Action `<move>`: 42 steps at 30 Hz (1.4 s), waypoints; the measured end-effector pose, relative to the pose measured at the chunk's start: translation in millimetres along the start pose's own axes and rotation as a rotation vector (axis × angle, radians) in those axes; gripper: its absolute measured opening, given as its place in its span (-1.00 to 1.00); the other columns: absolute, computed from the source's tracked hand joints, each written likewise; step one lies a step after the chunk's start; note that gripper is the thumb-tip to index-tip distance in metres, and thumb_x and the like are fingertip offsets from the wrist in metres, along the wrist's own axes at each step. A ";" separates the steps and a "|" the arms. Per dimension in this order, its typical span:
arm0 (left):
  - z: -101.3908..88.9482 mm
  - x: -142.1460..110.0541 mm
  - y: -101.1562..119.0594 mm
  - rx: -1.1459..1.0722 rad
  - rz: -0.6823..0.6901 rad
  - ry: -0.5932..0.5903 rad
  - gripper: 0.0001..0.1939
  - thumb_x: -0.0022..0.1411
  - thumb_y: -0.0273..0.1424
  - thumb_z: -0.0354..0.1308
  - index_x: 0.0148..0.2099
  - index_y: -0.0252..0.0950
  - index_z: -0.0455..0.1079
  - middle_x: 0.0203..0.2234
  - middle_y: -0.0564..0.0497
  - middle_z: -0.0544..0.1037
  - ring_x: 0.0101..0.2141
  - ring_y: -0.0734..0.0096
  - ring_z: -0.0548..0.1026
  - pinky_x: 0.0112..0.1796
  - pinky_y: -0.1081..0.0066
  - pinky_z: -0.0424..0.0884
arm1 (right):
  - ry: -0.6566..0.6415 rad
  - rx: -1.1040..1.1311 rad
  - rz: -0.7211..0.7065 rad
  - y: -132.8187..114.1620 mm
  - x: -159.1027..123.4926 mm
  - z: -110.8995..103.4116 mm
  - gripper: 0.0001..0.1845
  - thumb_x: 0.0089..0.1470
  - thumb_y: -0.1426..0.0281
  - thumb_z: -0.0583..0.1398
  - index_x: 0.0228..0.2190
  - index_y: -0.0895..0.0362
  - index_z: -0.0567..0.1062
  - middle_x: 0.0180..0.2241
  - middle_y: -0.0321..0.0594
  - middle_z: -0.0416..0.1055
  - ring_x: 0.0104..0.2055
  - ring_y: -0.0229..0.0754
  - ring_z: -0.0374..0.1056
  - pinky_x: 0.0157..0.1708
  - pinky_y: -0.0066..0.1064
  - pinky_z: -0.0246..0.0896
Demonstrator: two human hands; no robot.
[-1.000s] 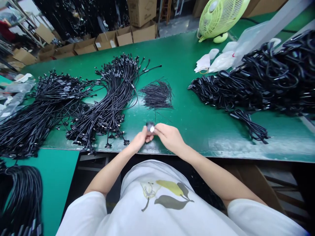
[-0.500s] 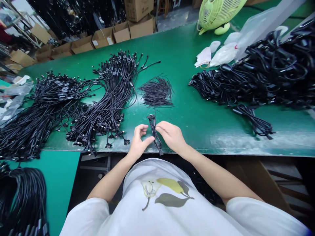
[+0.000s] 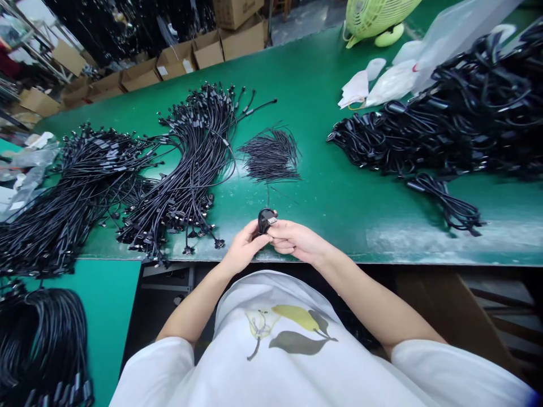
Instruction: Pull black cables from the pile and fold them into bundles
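Note:
Both my hands meet at the near edge of the green table (image 3: 331,203). My right hand (image 3: 297,240) is closed round a small folded black cable (image 3: 265,219), whose looped end with a metal plug sticks up above the fingers. My left hand (image 3: 245,247) pinches the same cable from the left side. Just beyond my hands lies a small heap of thin black ties (image 3: 271,155).
Long black cables lie in piles at left (image 3: 72,186) and left of centre (image 3: 190,164). A large heap of bundled black cables (image 3: 458,124) fills the right side, with one bundle (image 3: 449,206) apart. White bags (image 3: 382,85) and a green fan (image 3: 377,17) stand at the back; cardboard boxes (image 3: 190,53) behind.
Half a second ago the cable hung stretched out between my parted hands; now it is folded short and both hands have closed together around it.

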State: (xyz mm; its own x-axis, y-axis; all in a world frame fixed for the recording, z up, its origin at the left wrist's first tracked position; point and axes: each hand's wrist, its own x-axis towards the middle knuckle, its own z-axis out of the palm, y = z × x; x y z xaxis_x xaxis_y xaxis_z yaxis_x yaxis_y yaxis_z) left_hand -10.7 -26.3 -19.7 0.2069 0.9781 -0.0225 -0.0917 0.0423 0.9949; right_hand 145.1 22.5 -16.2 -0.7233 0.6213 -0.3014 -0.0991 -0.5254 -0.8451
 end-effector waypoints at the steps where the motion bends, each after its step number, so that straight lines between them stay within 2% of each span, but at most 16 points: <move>1: -0.1 1.5 1.0 -0.076 -0.021 -0.013 -0.56 0.18 -0.19 0.25 0.07 -0.25 0.40 0.15 -0.14 0.43 0.18 0.10 0.33 0.18 0.20 0.18 | 0.031 -0.106 -0.022 -1.4 -1.7 -1.8 -0.59 -0.05 0.07 0.27 -0.52 0.11 0.29 -0.67 -0.51 -0.06 -0.67 -0.43 -0.26 -0.68 -0.52 -0.28; 3: -0.7 5.3 1.8 -0.195 -0.059 0.031 -0.62 0.16 -0.18 0.26 -0.03 -0.26 0.41 0.06 -0.15 0.50 0.09 0.14 0.42 0.09 0.22 0.28 | 0.179 -0.419 -0.139 -5.1 -5.7 -5.4 -0.62 0.05 0.11 0.20 -0.58 0.13 0.33 -0.64 -0.40 0.12 -0.62 -0.38 -0.01 -0.59 -0.49 -0.04; 5: -1.3 9.5 0.2 -0.238 -0.075 0.123 -0.66 0.18 -0.17 0.24 -0.10 -0.27 0.36 -0.15 -0.10 0.60 -0.14 0.28 0.55 -0.07 0.30 0.39 | 0.379 -0.684 -0.303 -10.0 -9.1 -8.1 -0.65 0.12 0.17 0.15 -0.56 0.13 0.39 -0.52 -0.28 0.30 -0.45 -0.27 0.22 -0.38 -0.41 0.17; 8: 2.0 14.0 -6.5 -0.178 -0.106 0.137 -0.64 0.20 -0.12 0.21 -0.13 -0.28 0.30 -0.55 0.11 0.51 -0.57 0.53 0.45 -0.41 0.47 0.38 | 0.556 -0.705 -0.542 -16.5 -8.9 -7.2 -0.72 0.12 0.16 0.16 -0.23 0.08 0.44 -0.20 -0.17 0.42 -0.18 -0.16 0.36 -0.15 -0.32 0.25; 10: 8.5 14.7 -11.0 -0.123 -0.159 0.030 -0.62 0.20 -0.09 0.20 -0.15 -0.30 0.30 -0.63 0.17 0.42 -0.68 0.61 0.32 -0.55 0.52 0.27 | 0.506 -0.633 -0.586 -18.4 -4.1 -2.9 -0.62 0.08 0.17 0.21 -0.10 0.07 0.37 -0.14 -0.16 0.43 -0.16 -0.16 0.40 -0.14 -0.32 0.29; 12: 16.0 13.7 -12.3 -0.149 -0.228 -0.064 -0.59 0.19 -0.04 0.19 -0.23 -0.33 0.33 -0.60 0.14 0.42 -0.69 0.64 0.27 -0.60 0.54 0.20 | 0.468 -0.589 -0.548 -19.1 2.8 1.1 -0.74 0.10 0.20 0.20 -0.22 0.08 0.39 -0.33 -0.26 0.47 -0.31 -0.21 0.44 -0.25 -0.38 0.30; 15: 21.6 10.3 -4.9 -0.352 -0.368 -0.114 -0.52 0.13 0.02 0.21 -0.29 -0.35 0.35 -0.51 0.06 0.43 -0.59 0.59 0.37 -0.53 0.53 0.31 | 0.589 -0.469 -0.543 -20.8 10.8 0.8 -0.78 0.16 0.21 0.14 -0.42 0.09 0.33 -0.60 -0.41 0.34 -0.57 -0.31 0.35 -0.48 -0.47 0.22; 18: 22.1 8.4 7.2 -0.594 -0.538 -0.147 -0.49 0.10 0.02 0.24 -0.17 -0.36 0.40 -0.49 0.08 0.35 -0.52 0.56 0.37 -0.48 0.52 0.38 | 0.586 -0.366 -0.581 -23.0 12.7 -4.9 -0.73 0.17 0.17 0.13 -0.44 0.09 0.30 -0.63 -0.44 0.30 -0.63 -0.34 0.30 -0.58 -0.51 0.15; 21: 28.5 10.5 11.9 -0.674 -0.645 -0.087 -0.50 0.17 0.03 0.17 -0.25 -0.39 0.40 -0.61 0.17 0.17 -0.68 0.69 0.12 -0.69 0.65 0.10 | 0.535 -0.313 -0.615 -22.4 12.4 -8.0 -0.69 0.17 0.15 0.14 -0.45 0.10 0.30 -0.63 -0.44 0.30 -0.63 -0.36 0.29 -0.54 -0.51 0.20; 25: 47.9 16.8 6.7 -0.610 -0.670 0.134 -0.48 0.25 0.01 0.08 -0.49 -0.35 0.24 -0.72 0.26 -0.04 -0.75 0.73 -0.14 -0.78 0.67 -0.18 | 0.552 -0.231 -0.637 -16.0 14.5 -11.0 -0.69 0.16 0.12 0.16 -0.41 0.10 0.31 -0.61 -0.45 0.28 -0.61 -0.35 0.29 -0.48 -0.49 0.25; 27: 55.1 21.2 4.8 -0.629 -0.649 0.206 -0.50 0.28 -0.03 0.06 -0.50 -0.35 0.22 -0.72 0.26 -0.03 -0.75 0.73 -0.12 -0.78 0.68 -0.16 | 0.531 -0.170 -0.625 -8.8 14.2 -16.1 -0.68 0.15 0.09 0.17 -0.26 0.08 0.33 -0.49 -0.39 0.37 -0.50 -0.32 0.36 -0.37 -0.44 0.33; 29: 57.5 26.9 5.3 -0.692 -0.608 0.258 -0.55 0.33 -0.09 0.03 -0.44 -0.36 0.28 -0.71 0.22 0.06 -0.73 0.72 0.01 -0.74 0.69 -0.02 | 0.480 -0.165 -0.594 2.6 10.0 -22.6 -0.50 0.11 0.04 0.19 -0.02 0.04 0.27 -0.17 -0.19 0.44 -0.25 -0.23 0.44 -0.18 -0.34 0.38; 31: 56.2 33.3 7.5 -0.753 -0.577 0.282 -0.61 0.37 -0.16 -0.01 -0.36 -0.37 0.35 -0.67 0.17 0.19 -0.68 0.68 0.18 -0.65 0.67 0.19 | 0.435 -0.262 -0.563 17.7 2.0 -27.9 -0.21 0.03 0.00 0.25 0.18 -0.01 0.12 0.16 -0.01 0.21 0.04 -0.09 0.36 -0.01 -0.20 0.34; 34: 53.1 42.0 10.3 -0.776 -0.567 0.318 -0.65 0.40 -0.23 -0.03 -0.30 -0.38 0.40 -0.60 0.10 0.32 -0.58 0.61 0.35 -0.52 0.60 0.33 | 0.354 -0.546 -0.593 41.3 -12.0 -30.0 0.07 -0.09 -0.04 0.31 0.30 -0.04 -0.04 0.34 0.02 -0.14 0.30 0.11 0.05 0.19 -0.02 0.16; 37: 55.2 47.1 9.1 -0.749 -0.561 0.396 -0.66 0.39 -0.26 0.00 -0.35 -0.37 0.40 -0.61 0.11 0.33 -0.60 0.62 0.35 -0.52 0.59 0.30 | 0.323 -0.738 -0.631 57.3 -17.6 -27.6 -0.07 0.06 -0.06 0.19 0.32 -0.04 -0.03 0.36 -0.03 -0.19 0.38 0.11 -0.15 0.28 0.01 0.00; 42: 68.1 44.5 5.6 -0.733 -0.537 0.443 -0.60 0.42 -0.22 -0.09 -0.34 -0.37 0.39 -0.61 0.12 0.31 -0.62 0.64 0.31 -0.59 0.60 0.20 | 0.468 -0.780 -0.691 64.2 -11.7 -24.1 -0.22 0.18 -0.03 0.06 0.29 0.06 0.07 0.29 0.06 -0.02 0.33 0.08 -0.01 0.24 0.01 0.08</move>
State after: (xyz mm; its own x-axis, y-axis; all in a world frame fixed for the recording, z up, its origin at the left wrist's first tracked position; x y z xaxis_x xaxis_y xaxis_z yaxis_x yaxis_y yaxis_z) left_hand 64.4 3.6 -8.4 0.0298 0.7740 -0.6325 -0.6995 0.4681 0.5399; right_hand 163.7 -4.4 -77.6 -0.3372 0.8788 0.3377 0.1926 0.4156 -0.8889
